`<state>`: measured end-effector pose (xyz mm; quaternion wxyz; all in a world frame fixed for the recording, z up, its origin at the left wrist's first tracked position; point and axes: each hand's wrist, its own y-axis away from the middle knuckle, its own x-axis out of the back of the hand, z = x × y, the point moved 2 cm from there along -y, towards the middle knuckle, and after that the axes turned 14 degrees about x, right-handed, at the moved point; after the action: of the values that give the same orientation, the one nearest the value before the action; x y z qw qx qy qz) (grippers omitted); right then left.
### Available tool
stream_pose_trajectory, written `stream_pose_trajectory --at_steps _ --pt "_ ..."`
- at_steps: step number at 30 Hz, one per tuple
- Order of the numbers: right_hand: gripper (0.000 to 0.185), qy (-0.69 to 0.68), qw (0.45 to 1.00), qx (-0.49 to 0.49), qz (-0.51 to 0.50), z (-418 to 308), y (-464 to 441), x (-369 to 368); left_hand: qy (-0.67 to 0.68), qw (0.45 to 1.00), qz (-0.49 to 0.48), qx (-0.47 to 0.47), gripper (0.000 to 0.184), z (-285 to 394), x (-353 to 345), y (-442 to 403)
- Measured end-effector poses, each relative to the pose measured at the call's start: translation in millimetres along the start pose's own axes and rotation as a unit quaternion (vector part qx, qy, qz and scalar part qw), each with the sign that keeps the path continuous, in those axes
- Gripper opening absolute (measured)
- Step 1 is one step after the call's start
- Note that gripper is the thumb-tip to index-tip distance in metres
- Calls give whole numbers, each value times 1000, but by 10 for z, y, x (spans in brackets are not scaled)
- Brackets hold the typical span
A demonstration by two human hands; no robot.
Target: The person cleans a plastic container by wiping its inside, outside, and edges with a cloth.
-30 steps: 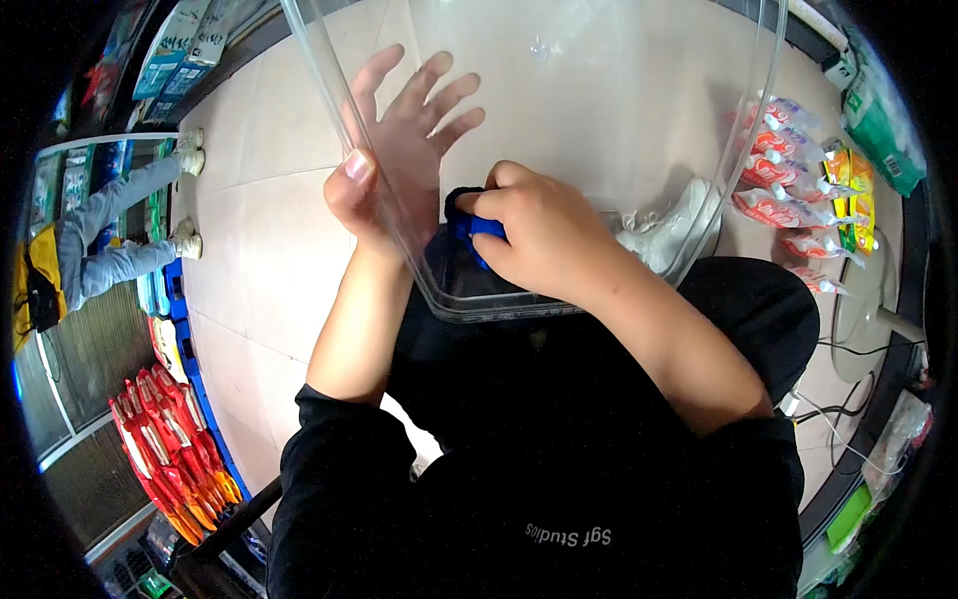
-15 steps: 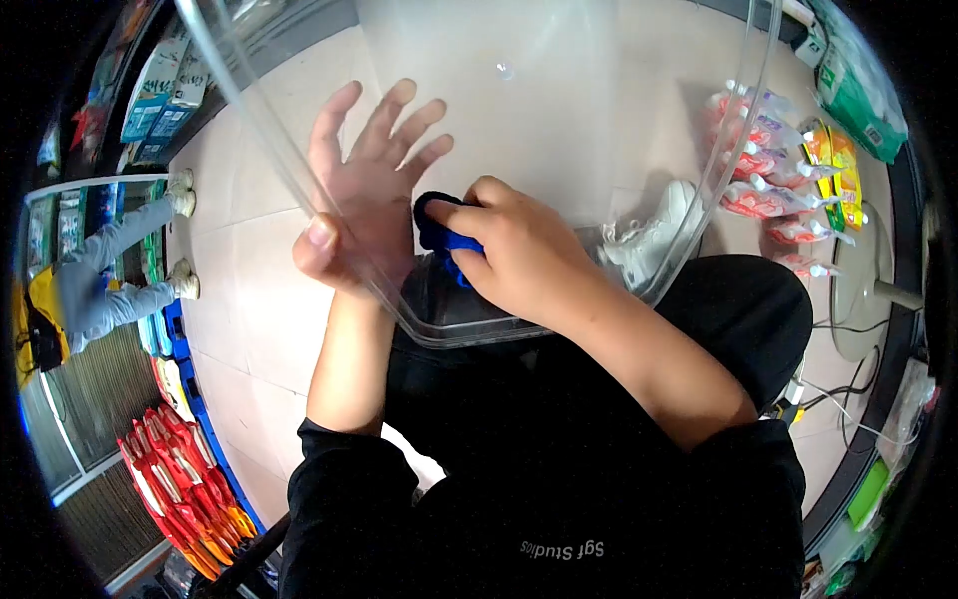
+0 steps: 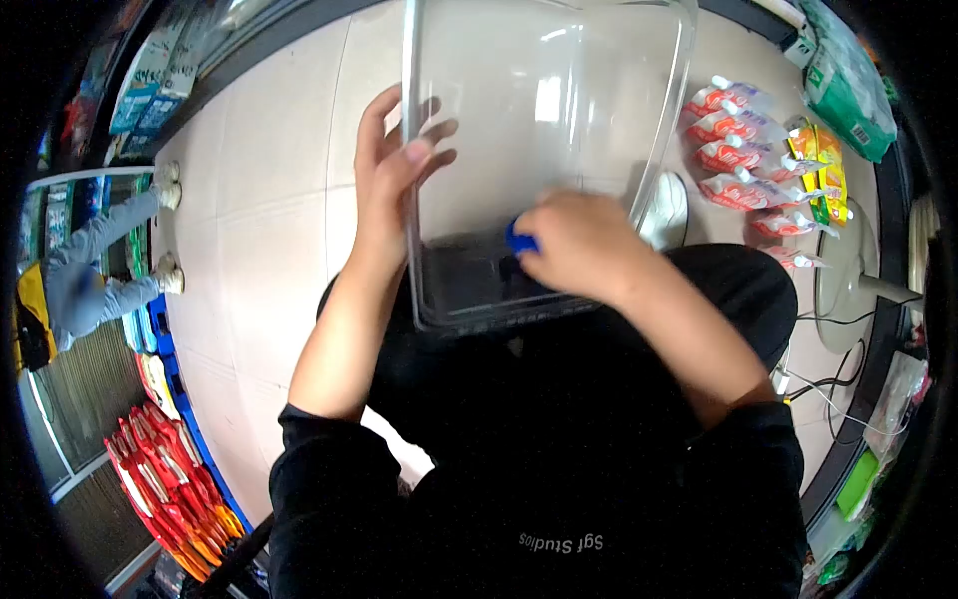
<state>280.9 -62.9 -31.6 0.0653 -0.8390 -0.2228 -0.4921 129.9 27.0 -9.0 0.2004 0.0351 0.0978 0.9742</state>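
Note:
A clear plastic box point(image 3: 419, 282) is tilted over my knees, with its open side toward me. My left hand point(image 3: 384, 190) grips its left wall; the thumb lies near the rim and the fingertips show through the plastic. Inside the box, my right hand point(image 3: 587, 245) is closed around a blue cloth point(image 3: 521, 236). That cloth is bunched up and pressed near the lower part of the box. Motion blurs the right hand a little, and its palm hides most of the cloth.
Several red-and-white pouches point(image 3: 733, 155) and yellow packets point(image 3: 823, 170) are on the floor at right, near a stand base point(image 3: 843, 290) with cables. Red packages point(image 3: 165, 479) fill a rack at lower left. Another person point(image 3: 85, 290) stands at left by shelves.
The box has turned more upright and shifted right. My left hand has gone from spread fingers behind the plastic to gripping the left wall. My right hand moved right with the cloth.

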Motion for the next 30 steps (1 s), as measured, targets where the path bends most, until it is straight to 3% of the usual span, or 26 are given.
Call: stream_pose_trajectory --at_steps 1,3,4,6,8,11,16,19,21,22,23,25,27,30 --pt "26 30 999 -17 17 97 48 -6 -22 1000 -2 4 75 -21 -6 -1" --pt "30 77 986 -26 148 233 117 49 -42 998 -30 23 72 -86 -31 -38" --pt "28 91 979 -24 178 253 109 93 6 998 -40 47 70 -114 -43 -60" --pt "26 87 971 -26 222 311 63 35 -45 996 -59 51 71 -161 -99 -36" --pt "27 72 979 -27 186 306 34 -188 -85 991 -76 63 73 -164 -141 -42" --pt "27 18 995 -20 93 141 105 -542 -19 990 -54 129 83 -253 -136 -68" --pt "25 51 996 -32 73 97 175 -518 7 988 -64 137 78 -279 -137 -100" --pt "24 78 986 -54 136 237 154 -461 -4 990 -72 124 79 -250 -185 -62" --pt "23 61 993 -41 96 167 171 -547 -1 991 -72 111 80 -232 -189 -71" --pt "30 48 998 -46 3 123 191 -580 -3 989 -76 127 80 -250 -149 -92" --pt "29 42 998 -42 -14 115 206 -627 -5 987 -80 142 80 -265 -127 -112" --pt "31 34 997 -59 22 115 202 -412 -3 987 -77 139 79 -267 -141 -131" --pt "32 73 979 -65 179 304 142 -171 -2 986 -85 140 78 -299 -138 -121" --pt "25 214 933 -70 282 477 53 281 -15 987 -97 127 79 -229 -180 -82"
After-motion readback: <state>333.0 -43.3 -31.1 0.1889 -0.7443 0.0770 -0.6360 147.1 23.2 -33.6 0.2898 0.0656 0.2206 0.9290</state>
